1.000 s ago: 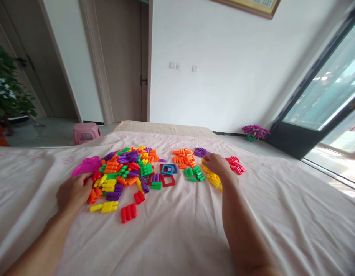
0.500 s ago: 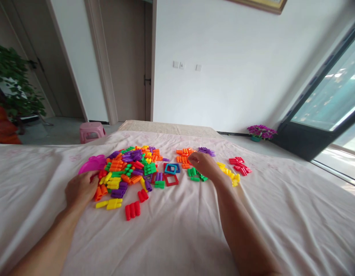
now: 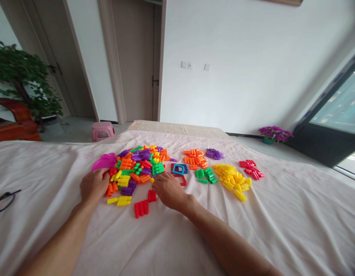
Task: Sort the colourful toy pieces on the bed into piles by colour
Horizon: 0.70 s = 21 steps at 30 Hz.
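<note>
My left hand [image 3: 94, 186] rests at the left edge of a mixed heap of plastic finger-shaped building blocks [image 3: 127, 164]. Its fingers are curled together beside the orange and red blocks, and what they hold is hidden. At the near right edge of the heap, my right hand [image 3: 169, 191] has its fingers bent down around a yellow block [image 3: 152, 180], mostly covered by the fingertips. Two loose red blocks, a larger one [image 3: 141, 208] and a smaller one [image 3: 151, 195], lie between the hands. A magenta plastic dish [image 3: 104, 161] stands behind my left hand.
Single-colour groups lie to the right: orange [image 3: 194, 158], purple [image 3: 214, 153], green [image 3: 206, 175], yellow [image 3: 231, 178] and red [image 3: 252, 170]. Red and blue square frames [image 3: 179, 169] sit beside the heap. Glasses [image 3: 6, 199] lie on the wrinkled bedsheet [image 3: 114, 245] at left.
My right hand has moved left from above the green and orange groups to the mixed heap, uncovering the yellow group. My left hand stays at the heap. The view has turned slightly left.
</note>
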{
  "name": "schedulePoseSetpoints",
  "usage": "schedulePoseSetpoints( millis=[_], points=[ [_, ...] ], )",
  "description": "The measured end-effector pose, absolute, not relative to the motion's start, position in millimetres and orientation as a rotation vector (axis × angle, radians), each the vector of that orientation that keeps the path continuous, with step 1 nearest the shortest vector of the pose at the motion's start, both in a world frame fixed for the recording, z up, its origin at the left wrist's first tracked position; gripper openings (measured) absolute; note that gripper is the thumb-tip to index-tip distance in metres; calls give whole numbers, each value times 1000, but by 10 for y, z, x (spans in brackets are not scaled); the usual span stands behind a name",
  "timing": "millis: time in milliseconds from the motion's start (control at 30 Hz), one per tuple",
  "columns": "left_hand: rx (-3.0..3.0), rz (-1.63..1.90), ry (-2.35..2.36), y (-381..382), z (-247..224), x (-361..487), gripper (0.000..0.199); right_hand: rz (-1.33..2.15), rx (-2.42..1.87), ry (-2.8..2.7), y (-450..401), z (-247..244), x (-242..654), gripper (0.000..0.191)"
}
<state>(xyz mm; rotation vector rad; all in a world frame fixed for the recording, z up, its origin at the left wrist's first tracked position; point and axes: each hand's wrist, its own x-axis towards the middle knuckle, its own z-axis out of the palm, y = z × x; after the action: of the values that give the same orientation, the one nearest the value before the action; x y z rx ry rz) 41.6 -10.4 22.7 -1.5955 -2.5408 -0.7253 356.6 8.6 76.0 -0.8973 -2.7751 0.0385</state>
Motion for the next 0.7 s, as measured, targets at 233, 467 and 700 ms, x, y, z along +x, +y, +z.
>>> schedulePoseSetpoints(
  millis=[233, 467, 700],
  points=[
    [-1574, -664, -2508, -103, 239, 435, 44, -52, -1172, -2685, 80, 731, 3556, 20],
    [-1578, -681, -2504, -107, 231, 437, 45, -129, -1160, -2726, -13, 721, 3546, 17],
    [-1558, -665, -2534, -116, 260, 452, 44, -118, -1214, -2571, 43, 670, 3562, 13]
  ],
)
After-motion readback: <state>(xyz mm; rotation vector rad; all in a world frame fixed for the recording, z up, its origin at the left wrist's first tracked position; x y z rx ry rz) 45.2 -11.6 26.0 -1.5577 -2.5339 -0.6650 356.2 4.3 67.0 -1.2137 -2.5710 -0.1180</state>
